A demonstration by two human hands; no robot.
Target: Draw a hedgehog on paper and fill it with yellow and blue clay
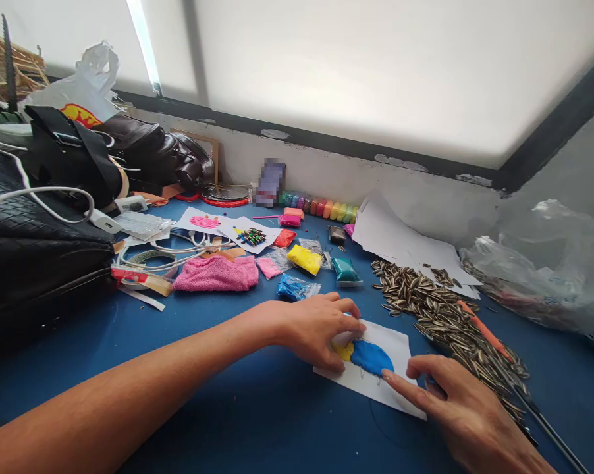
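A white sheet of paper (pixel 400 339) lies on the table in front of me. On it is a flat oval of blue modelling clay (pixel 373 357) joined to a smaller patch of yellow clay (pixel 345 351), with small drawn legs below. My left hand (pixel 321 329) rests over the left part of the sheet, fingers apart and fingertips down around the yellow clay. One outstretched finger of my right hand (pixel 455 401) touches the lower right edge of the blue clay. The other visible fingertip hovers near the paper's right side. Neither hand grips anything.
A heap of sunflower seeds (pixel 440 322) spreads to the right, with an orange-handled tool (pixel 485 332) on it. Clay packets, including a yellow one (pixel 305 260), lie beyond my left hand. A pink cloth (pixel 216 273), black bag (pixel 40 263) and plastic bag (pixel 548 270) flank the work area.
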